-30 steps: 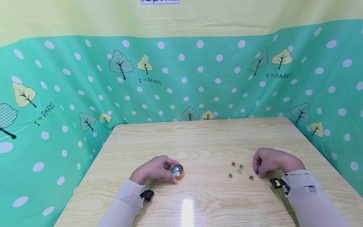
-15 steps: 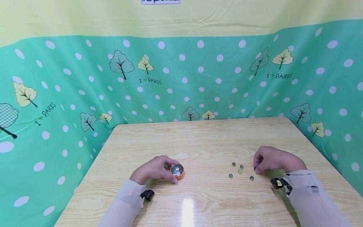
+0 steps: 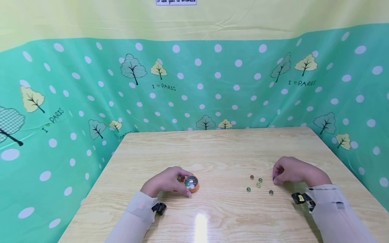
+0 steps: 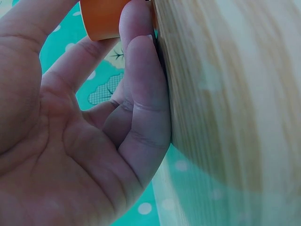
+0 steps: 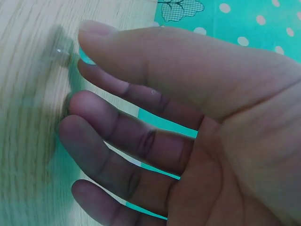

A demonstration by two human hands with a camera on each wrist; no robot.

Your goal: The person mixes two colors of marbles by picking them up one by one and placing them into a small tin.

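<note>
On the left of the table, in the head view, my left hand (image 3: 168, 180) grips a small orange cup (image 3: 196, 189) with thumb and fingers around its side. The cup has a shiny inside with some small things in it, too small to make out. In the left wrist view the cup's orange wall (image 4: 102, 21) shows above the curled lower fingers. To the right, my right hand (image 3: 293, 170) pinches a small dark blue marble (image 3: 274, 178) between thumb and index fingertips, mostly hidden by them. Several clear greenish marbles (image 3: 258, 185) lie loose left of that hand.
The light wood-grain table (image 3: 212, 148) spans the space under both hands. A green and yellow printed cloth (image 3: 188, 77) hangs behind and along the sides. Between the cup and the loose marbles runs a stretch of tabletop.
With the blue marble between its fingertips, my right hand has risen slightly. The left hand stays on the cup. The whole head view has shifted a little.
</note>
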